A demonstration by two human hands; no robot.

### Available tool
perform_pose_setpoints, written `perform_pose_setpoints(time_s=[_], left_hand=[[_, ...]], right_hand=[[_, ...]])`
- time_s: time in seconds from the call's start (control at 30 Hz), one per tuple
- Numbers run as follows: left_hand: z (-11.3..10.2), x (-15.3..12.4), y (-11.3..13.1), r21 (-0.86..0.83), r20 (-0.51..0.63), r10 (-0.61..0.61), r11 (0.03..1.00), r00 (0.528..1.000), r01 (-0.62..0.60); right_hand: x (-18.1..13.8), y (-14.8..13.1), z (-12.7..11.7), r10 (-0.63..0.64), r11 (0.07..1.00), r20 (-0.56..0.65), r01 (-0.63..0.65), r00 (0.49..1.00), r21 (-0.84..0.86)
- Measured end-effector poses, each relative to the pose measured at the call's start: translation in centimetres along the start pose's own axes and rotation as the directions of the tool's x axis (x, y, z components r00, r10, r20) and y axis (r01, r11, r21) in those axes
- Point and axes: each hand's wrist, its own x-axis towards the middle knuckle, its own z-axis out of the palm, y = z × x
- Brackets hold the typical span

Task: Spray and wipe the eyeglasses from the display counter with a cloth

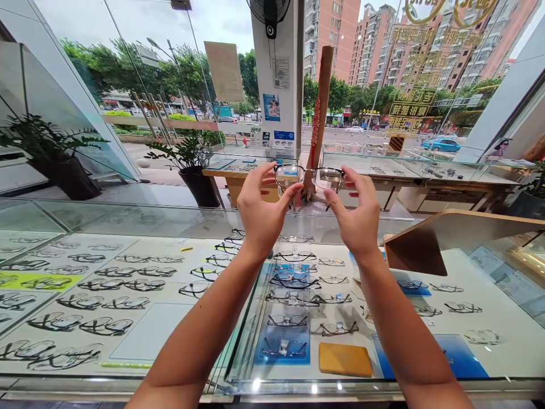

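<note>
Both arms reach forward over a glass display case, raising a pair of eyeglasses (309, 170) with dark upper rims and clear lenses. My left hand (264, 207) grips the frame's left side, its thumb near the lower rim and fingers behind. On the opposite side, my right hand (356, 207) pinches the frame near the hinge. The lenses face away from the camera or toward it; I cannot tell which. Parts of the temples are hidden behind the hands. Below, inside the case, rows of eyeglasses (293, 296) lie on white and blue panels.
The glass display case (251, 386) spans the foreground. A yellow-orange box (344, 359) lies near its front edge. At right stands a wooden-edged mirror or stand (460, 227). Beyond are a potted plant (198, 170), a wooden post (322, 108) and another glass counter (409, 165).
</note>
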Motion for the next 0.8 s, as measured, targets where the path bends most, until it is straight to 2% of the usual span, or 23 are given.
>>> perform_pose_setpoints(time_s=[0.33,0.6,0.8], left_hand=[[0.4,-0.3,-0.6,-0.061,0.046,-0.048,0.997,0.998,0.051],[0.1,-0.1,-0.1,0.01,-0.072,0.044,0.999,0.996,-0.044],[-0.2,-0.1,-0.3,0.069,-0.105,0.094,0.994,0.99,-0.087]], right_hand=[[0.0,-0.2,-0.2,0.004,1.0,0.003,-0.004,1.0,0.001],[0.1,0.5,0.1,0.016,0.998,0.022,-0.018,1.0,0.064],[0.1,0.8,0.3,0.049,0.994,0.073,-0.056,0.996,0.097]])
